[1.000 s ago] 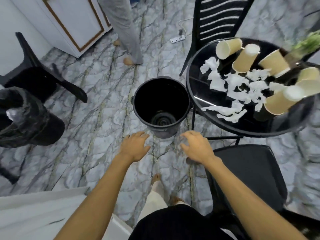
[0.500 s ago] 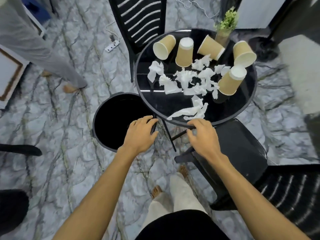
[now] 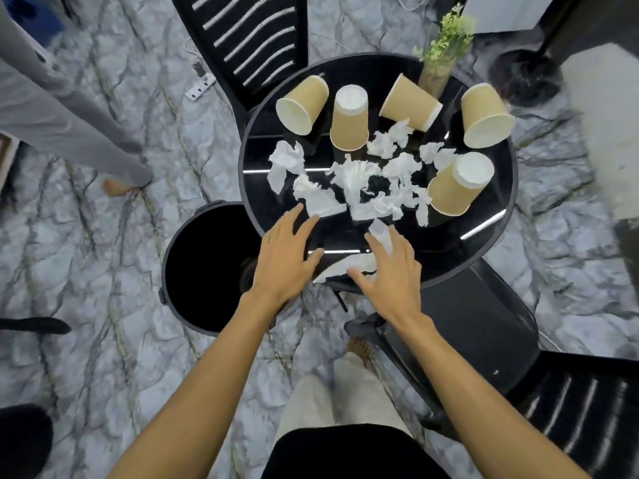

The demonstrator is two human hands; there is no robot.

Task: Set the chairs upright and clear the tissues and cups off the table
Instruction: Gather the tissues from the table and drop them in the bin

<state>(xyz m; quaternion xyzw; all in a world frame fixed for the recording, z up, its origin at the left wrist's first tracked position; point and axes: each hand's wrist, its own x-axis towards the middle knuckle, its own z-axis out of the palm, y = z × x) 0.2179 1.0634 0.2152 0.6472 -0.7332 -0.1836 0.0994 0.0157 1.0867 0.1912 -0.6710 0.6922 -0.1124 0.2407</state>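
Tissues [image 3: 356, 178] lie crumpled in a white heap in the middle of the round black table [image 3: 491, 236], and more bits lie toward its near edge. Five brown paper cups sit around the heap. The left cup [image 3: 302, 105], the middle cup [image 3: 409, 102] and the far right cup [image 3: 485, 115] lie on their sides. The cup next to the left one [image 3: 349, 119] and the near right cup [image 3: 460, 183] stand upside down. We hold both hands low over the near side of the table. Our left hand [image 3: 287, 257] is flat with its fingers spread wide, and its fingertips are just beside one tissue [image 3: 321, 202]. Our right hand [image 3: 390, 271] is spread wide too, over a long tissue [image 3: 342, 269] at the table's edge. Neither hand grips anything, and we cannot tell if the right hand touches the long tissue. A black bin [image 3: 207, 267] stands on the floor just beside the table, under our left hand. One black chair [image 3: 249, 39] stands behind the table. Another chair [image 3: 484, 340] has its seat just beside the table on our right. A small green plant [image 3: 446, 32] stands at the back of the table.
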